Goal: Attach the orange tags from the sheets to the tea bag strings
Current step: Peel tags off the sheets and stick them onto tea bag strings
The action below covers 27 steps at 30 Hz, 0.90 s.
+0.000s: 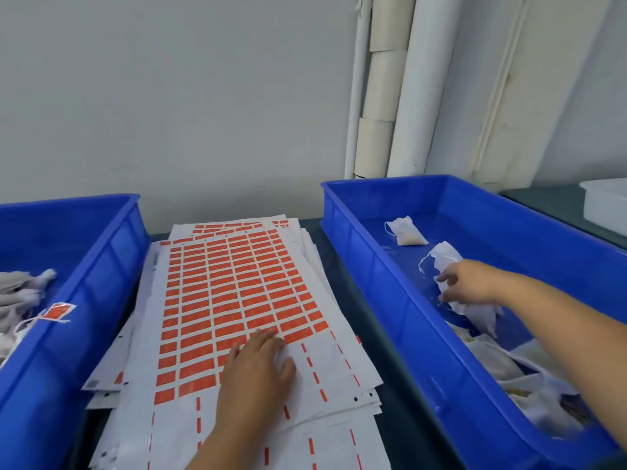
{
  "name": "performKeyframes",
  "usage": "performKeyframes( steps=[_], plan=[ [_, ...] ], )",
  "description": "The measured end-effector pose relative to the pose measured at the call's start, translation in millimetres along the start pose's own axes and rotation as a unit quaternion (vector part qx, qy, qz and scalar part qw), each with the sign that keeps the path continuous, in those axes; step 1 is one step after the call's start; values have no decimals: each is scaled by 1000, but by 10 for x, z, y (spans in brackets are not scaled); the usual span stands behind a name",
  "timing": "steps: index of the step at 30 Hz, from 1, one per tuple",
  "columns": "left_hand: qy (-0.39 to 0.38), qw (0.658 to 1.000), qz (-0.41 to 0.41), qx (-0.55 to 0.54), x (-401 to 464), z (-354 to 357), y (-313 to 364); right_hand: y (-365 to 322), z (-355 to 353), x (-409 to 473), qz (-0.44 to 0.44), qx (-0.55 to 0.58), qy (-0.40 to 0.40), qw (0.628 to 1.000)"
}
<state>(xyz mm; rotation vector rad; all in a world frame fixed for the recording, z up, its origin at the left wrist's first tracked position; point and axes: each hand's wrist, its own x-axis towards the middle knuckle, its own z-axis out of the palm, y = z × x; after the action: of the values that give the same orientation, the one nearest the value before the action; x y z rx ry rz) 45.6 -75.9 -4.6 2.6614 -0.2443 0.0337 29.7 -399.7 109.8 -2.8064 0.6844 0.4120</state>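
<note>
- Tag sheet [237, 293]: most orange tags remain; left hand [258, 368] rests flat on it, grip empty.
- Right of sheet: right hand [464, 283] grips an untagged tea bag [448, 262] in the supply bin [390, 266].
- Left of sheet: tagged bags [27, 300] lie finished; judged mid-task.

In front of me a plain pale grey painted wall [176, 96] fills the view from nine to twelve o'clock, evenly lit with no hard shadow. At one o'clock several tall white and cream paper rolls [403, 86] lean upright in the corner against it. At two o'clock a slanted off-white wall panel with raised ribs [529, 79] runs down behind my dark grey-green worktable [556, 201], which carries a white plastic tub [607, 205] at three o'clock
</note>
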Motion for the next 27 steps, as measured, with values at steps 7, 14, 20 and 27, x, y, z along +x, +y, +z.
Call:
performKeyframes(
  steps=[7, 14, 20, 27],
  plan=[
    [-2, 1000, -15, -10, -12, 0, -2, -35, 76, 155, 122, -41, 33, 991],
    [-7, 1000, -14, -12, -33, -15, -3, 97, 208, 288, 116, 72, 166, 977],
    [-11, 1000, -11, -15, -55, -22, -15, 26, 210, 197, 51, 151, 128, 979],
    [-8, 1000, -12, -19, -54, -35, -7, 58, 167, 165, 22, 197, 105, 975]
  ],
)
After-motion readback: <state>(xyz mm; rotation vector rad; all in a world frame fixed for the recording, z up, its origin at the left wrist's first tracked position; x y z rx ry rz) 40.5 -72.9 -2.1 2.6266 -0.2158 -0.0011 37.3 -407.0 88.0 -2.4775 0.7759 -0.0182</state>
